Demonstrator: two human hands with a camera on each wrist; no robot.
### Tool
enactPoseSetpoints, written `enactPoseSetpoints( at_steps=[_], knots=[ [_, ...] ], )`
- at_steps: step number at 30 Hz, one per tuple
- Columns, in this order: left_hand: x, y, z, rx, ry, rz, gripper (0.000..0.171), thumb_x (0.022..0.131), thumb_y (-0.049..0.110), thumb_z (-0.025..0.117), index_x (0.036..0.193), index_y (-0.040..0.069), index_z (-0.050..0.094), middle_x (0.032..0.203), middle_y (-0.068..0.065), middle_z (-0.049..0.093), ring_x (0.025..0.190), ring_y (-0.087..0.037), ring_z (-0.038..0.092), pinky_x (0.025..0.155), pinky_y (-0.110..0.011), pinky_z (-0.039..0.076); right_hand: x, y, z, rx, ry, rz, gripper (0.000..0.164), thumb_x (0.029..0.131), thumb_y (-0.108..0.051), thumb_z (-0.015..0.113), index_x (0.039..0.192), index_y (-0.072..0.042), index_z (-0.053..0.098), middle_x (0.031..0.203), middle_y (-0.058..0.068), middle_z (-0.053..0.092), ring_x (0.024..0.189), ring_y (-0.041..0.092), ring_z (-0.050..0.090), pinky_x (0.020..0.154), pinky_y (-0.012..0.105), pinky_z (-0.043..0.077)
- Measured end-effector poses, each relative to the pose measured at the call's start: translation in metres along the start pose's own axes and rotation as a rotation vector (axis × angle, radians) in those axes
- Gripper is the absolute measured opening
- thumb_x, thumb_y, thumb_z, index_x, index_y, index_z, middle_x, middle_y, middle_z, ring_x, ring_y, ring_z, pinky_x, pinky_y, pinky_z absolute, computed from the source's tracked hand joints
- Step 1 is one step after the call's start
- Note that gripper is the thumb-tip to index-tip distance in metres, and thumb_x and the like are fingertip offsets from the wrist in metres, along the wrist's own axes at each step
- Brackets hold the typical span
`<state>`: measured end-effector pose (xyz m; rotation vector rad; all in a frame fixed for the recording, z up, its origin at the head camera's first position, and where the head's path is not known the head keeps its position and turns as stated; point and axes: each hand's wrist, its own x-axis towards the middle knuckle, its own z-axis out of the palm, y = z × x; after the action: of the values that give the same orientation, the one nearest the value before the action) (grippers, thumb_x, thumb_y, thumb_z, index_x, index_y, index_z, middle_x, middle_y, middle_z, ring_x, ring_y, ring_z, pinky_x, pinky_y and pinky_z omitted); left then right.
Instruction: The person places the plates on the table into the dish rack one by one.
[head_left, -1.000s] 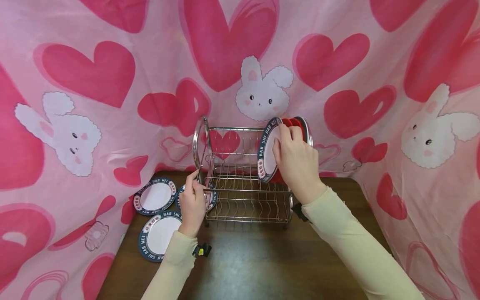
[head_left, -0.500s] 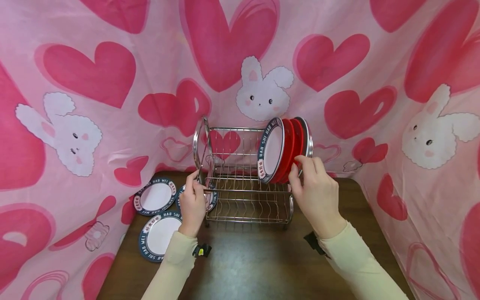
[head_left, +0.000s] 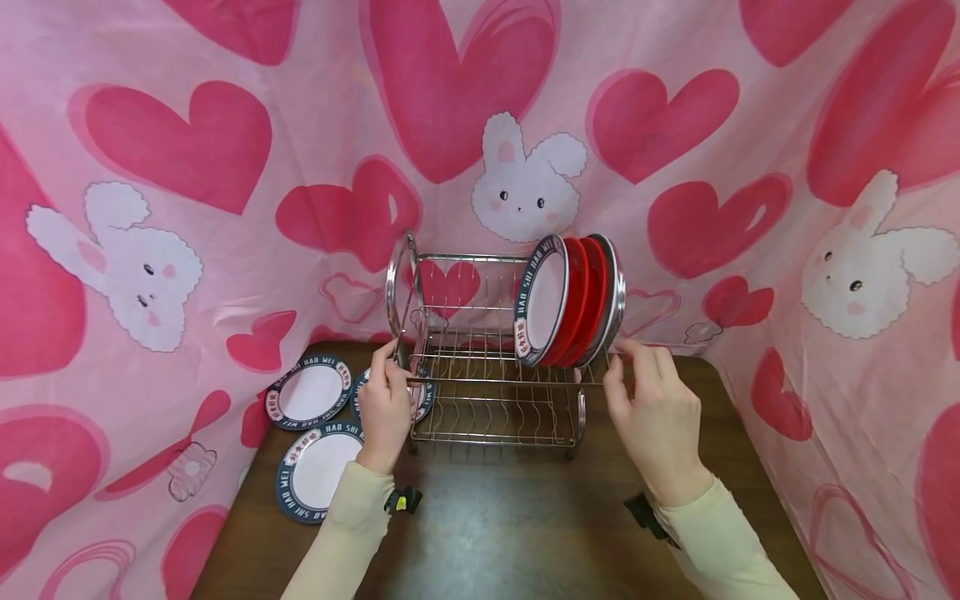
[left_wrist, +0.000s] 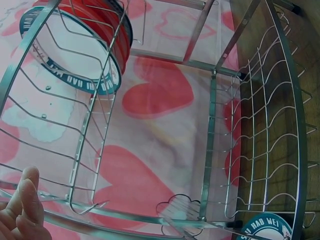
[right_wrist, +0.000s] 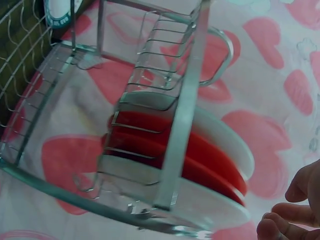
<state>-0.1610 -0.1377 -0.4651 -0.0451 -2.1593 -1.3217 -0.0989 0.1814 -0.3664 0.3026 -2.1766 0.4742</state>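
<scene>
A two-tier metal dish rack (head_left: 480, 381) stands on the table. My left hand (head_left: 386, 417) grips its left front corner; in the left wrist view those fingers (left_wrist: 30, 195) show at the lower left. Upright in the upper tier's right end are a white plate with a blue lettered rim (head_left: 542, 304), two red plates (head_left: 592, 300) and another pale plate (head_left: 613, 267) at the far right. My right hand (head_left: 656, 417) is beside the rack's right front corner. Its fingers (right_wrist: 287, 215) are loosely bent and hold nothing, apart from the plates in the right wrist view.
Left of the rack lie three blue-rimmed plates: one at the back (head_left: 309, 392), one in front (head_left: 322, 475), and one (head_left: 423, 396) partly behind my left hand and the rack. The brown table (head_left: 487, 525) is enclosed by pink heart-patterned cloth (head_left: 442, 83).
My right hand has let go of the blue-rimmed plate in the rack and moved right and toward me, to the rack's right corner. The left hand stays on the rack.
</scene>
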Motion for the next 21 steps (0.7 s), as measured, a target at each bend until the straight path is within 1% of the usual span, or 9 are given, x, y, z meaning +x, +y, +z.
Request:
enactPoseSetpoints(
  at_steps=[3,5,7,10,14,16,21],
  knots=[
    [0.0,0.0,-0.001,-0.003,-0.004,-0.004,0.035,0.108,0.01,0.041,0.137,0.002,0.06,0.081,-0.013,0.072,0.049,-0.015,0.052,0.047,-0.032,0.04,-0.007,0.005,0.003,-0.001,-0.003,0.023,0.021,0.098,-0.013,0.057,0.107,0.003,0.067,0.083,0.016,0.059,0.059,0.026,0.056,0.046,0.047,0.049],
    [-0.001,0.0,-0.001,-0.001,-0.009,-0.01,0.035,0.109,0.01,0.041,0.137,0.001,0.059,0.081,-0.013,0.072,0.049,-0.018,0.053,0.048,-0.033,0.041,-0.011,0.008,0.006,0.005,0.001,0.037,0.018,0.096,-0.01,0.059,0.106,0.003,0.067,0.081,0.015,0.058,0.058,0.026,0.054,0.045,0.047,0.048],
    [-0.001,0.0,-0.001,-0.001,-0.009,-0.011,0.035,0.109,0.011,0.041,0.137,0.001,0.059,0.081,-0.013,0.072,0.05,-0.018,0.053,0.048,-0.033,0.041,-0.015,0.011,0.01,0.01,0.005,0.042,0.016,0.094,-0.007,0.062,0.105,0.003,0.067,0.08,0.015,0.057,0.057,0.025,0.053,0.044,0.047,0.047],
    [-0.001,0.0,-0.001,-0.004,-0.004,-0.012,0.034,0.108,0.009,0.042,0.137,0.001,0.06,0.08,-0.013,0.072,0.049,-0.017,0.053,0.047,-0.032,0.041,-0.019,0.016,0.015,0.014,0.008,0.048,0.013,0.092,-0.004,0.064,0.104,0.002,0.068,0.079,0.014,0.058,0.056,0.024,0.053,0.043,0.046,0.045],
    [0.0,0.0,-0.001,-0.027,-0.002,-0.018,0.034,0.107,0.005,0.043,0.137,0.002,0.06,0.079,-0.011,0.072,0.047,-0.015,0.053,0.045,-0.032,0.042,-0.024,0.023,0.024,0.013,-0.007,0.065,0.011,0.092,-0.003,0.066,0.102,0.0,0.068,0.078,0.014,0.058,0.055,0.023,0.052,0.043,0.046,0.043],
    [0.0,0.0,-0.001,-0.036,-0.004,-0.018,0.034,0.108,0.006,0.042,0.137,0.003,0.06,0.079,-0.011,0.073,0.047,-0.014,0.054,0.045,-0.031,0.042,-0.025,0.027,0.029,0.017,-0.022,0.078,0.01,0.092,-0.004,0.067,0.102,0.0,0.067,0.077,0.014,0.057,0.054,0.023,0.052,0.043,0.045,0.043],
    [0.001,0.0,0.0,-0.035,0.0,-0.009,0.035,0.109,0.01,0.041,0.138,0.004,0.06,0.08,-0.012,0.074,0.047,-0.012,0.053,0.044,-0.031,0.041,-0.025,0.035,0.038,0.028,-0.052,0.117,0.013,0.094,-0.007,0.069,0.104,0.0,0.066,0.079,0.014,0.059,0.057,0.03,0.055,0.047,0.052,0.047]
  ],
)
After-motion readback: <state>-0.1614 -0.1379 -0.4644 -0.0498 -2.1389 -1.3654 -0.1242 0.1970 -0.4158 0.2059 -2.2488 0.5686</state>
